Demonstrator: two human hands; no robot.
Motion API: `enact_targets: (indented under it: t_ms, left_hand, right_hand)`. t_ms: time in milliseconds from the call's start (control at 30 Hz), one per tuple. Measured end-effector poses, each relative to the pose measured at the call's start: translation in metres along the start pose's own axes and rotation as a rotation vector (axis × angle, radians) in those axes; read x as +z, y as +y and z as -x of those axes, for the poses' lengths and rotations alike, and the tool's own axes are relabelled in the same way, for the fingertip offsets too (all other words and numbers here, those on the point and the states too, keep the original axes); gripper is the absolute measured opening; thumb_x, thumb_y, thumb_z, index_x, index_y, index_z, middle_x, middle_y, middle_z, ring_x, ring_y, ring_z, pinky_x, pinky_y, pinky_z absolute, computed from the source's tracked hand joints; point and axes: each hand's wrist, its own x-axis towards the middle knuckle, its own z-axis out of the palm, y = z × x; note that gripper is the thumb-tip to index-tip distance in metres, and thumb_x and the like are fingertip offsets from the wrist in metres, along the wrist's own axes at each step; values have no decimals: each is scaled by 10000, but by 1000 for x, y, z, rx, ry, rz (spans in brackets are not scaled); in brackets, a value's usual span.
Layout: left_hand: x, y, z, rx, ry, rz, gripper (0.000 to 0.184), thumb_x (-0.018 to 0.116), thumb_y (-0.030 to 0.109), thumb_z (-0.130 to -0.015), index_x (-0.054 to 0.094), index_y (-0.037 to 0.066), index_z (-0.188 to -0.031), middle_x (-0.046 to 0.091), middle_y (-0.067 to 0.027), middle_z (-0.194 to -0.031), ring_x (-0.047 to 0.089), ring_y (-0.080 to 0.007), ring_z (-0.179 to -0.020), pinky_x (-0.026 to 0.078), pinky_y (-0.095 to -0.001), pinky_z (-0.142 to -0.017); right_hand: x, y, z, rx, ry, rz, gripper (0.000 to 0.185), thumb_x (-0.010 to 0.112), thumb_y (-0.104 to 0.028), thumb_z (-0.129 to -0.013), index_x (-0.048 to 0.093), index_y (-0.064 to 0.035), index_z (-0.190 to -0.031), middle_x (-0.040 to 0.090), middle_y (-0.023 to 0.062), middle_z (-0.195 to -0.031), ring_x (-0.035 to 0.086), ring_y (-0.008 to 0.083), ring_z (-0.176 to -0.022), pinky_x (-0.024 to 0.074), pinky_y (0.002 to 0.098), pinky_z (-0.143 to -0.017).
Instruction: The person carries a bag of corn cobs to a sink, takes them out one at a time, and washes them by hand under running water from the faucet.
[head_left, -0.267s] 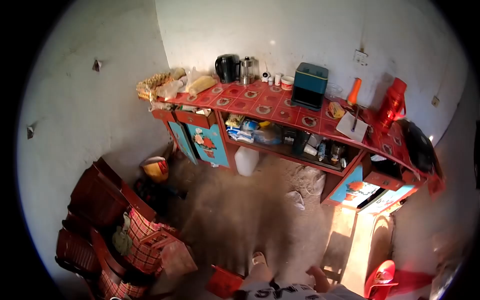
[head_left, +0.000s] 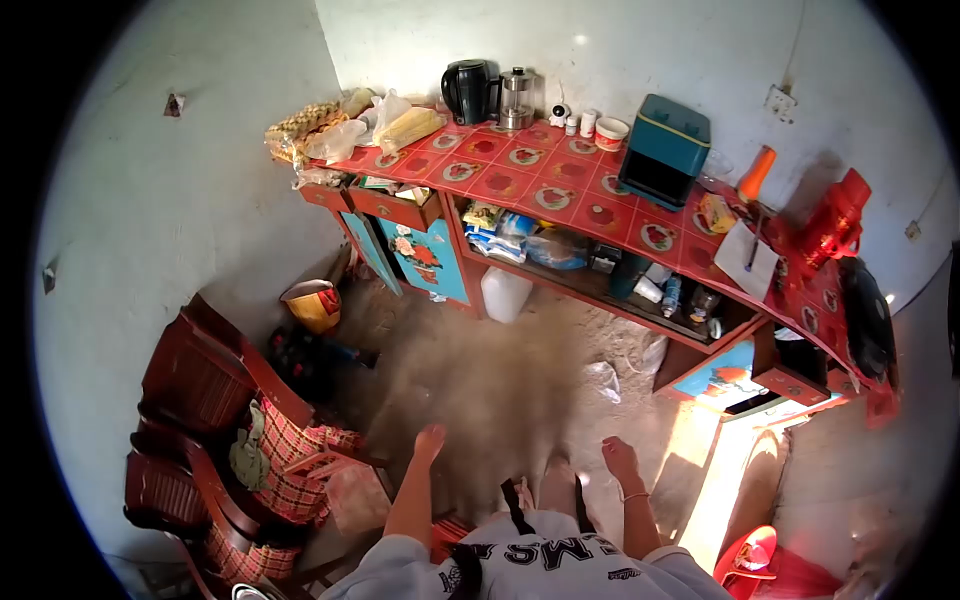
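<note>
Both my arms reach forward over the bare floor, low in the view. My left hand is held out in front of my body with its fingers curled in and nothing visible in them. To the right, my right hand also has its fingers folded, and nothing shows in it. Neither hand touches anything. Ahead stands a long red cabinet with a patterned red tablecloth on top. A teal air fryer, a black kettle and a glass press pot stand on it.
Brown chairs with plaid cushions stand at the left, beside a yellow bucket. A white jug is under the cabinet. A red thermos stands at the right. A plastic bag lies on the floor.
My left arm has come into view and my right hand has risen further forward. The view has shifted, with the cabinet appearing slightly nearer.
</note>
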Motion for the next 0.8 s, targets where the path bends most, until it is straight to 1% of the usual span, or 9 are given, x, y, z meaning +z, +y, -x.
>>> enact_targets:
  t_ms: [33, 100, 200, 300, 400, 467, 567, 700, 800]
  left_hand:
    - [-33, 45, -48, -207, 113, 760, 270, 439, 270, -866, 582, 73, -983, 595, -154, -976, 570, -326, -866, 458, -383, -708]
    - [-55, 99, -90, -309, 113, 243, 311, 461, 345, -854, 592, 86, -965, 606, -162, -887, 575, -336, -829, 455, -384, -704]
    - [-75, 133, -163, -151, 137, 173, 350, 456, 397, -846, 600, 109, -981, 617, -157, -855, 579, -341, -836, 452, -396, -712]
    - [-51, 82, -179, -356, 201, 170, 361, 459, 394, -839, 606, 114, -1014, 629, -148, -887, 596, -319, -855, 460, -410, -715]
    - [-11, -37, -142, -942, -428, 316, 194, 536, 256, -739, 622, 83, -724, 607, -122, -675, 606, -215, -649, 455, -343, -562]
    - [1, -75, -101, -662, -345, 349, 142, 532, 203, -716, 593, 92, -652, 576, -81, -597, 571, -216, -556, 433, -359, -517]
    - [-13, -75, -67, -1381, 394, 1156, 170, 433, 210, -816, 578, 124, -843, 591, -24, -668, 535, -169, -514, 415, -368, -498]
    - [-58, -101, -54, -1407, 473, 1088, 176, 429, 202, -820, 567, 118, -889, 595, -29, -690, 538, -162, -514, 422, -352, -492]
    - [-113, -154, -104, -1438, 463, 963, 191, 415, 210, -824, 569, 104, -867, 592, -25, -690, 556, -166, -529, 414, -331, -454]
  right_hand:
    - [5, -15, -24, -8, 2, -17, 188, 497, -231, -799, 625, -120, -881, 633, 144, -795, 609, 317, -747, 489, 410, -678]
    - [17, -16, -36, 29, 24, 25, 167, 557, -214, -775, 641, -124, -889, 634, 128, -740, 621, 284, -703, 491, 370, -614]
    - [11, -46, -102, 44, 15, 39, 156, 562, -211, -771, 646, -115, -860, 640, 117, -734, 626, 257, -687, 490, 356, -607]
    - [8, -82, -187, -13, 20, 51, 152, 562, -199, -774, 644, -103, -858, 637, 111, -716, 625, 242, -669, 487, 338, -599]
    - [3, -155, -276, -153, 48, -6, 146, 545, -176, -788, 634, -83, -857, 629, 98, -687, 620, 219, -646, 480, 314, -590]
    - [-1, -220, -341, -317, 73, -202, 130, 545, -161, -797, 614, -61, -841, 605, 131, -667, 596, 256, -600, 456, 334, -549]
    - [5, -330, -419, -464, 14, -385, 128, 571, -131, -809, 588, -8, -840, 591, 87, -627, 590, 152, -588, 441, 256, -527]
    - [65, -473, -506, -586, -215, -760, 150, 594, -115, -797, 581, -8, -902, 616, 94, -749, 613, 146, -699, 472, 242, -627]
    - [111, -601, -552, -767, -79, -497, 231, 620, -114, -774, 554, -1, -964, 614, 122, -870, 612, 174, -799, 481, 266, -678]
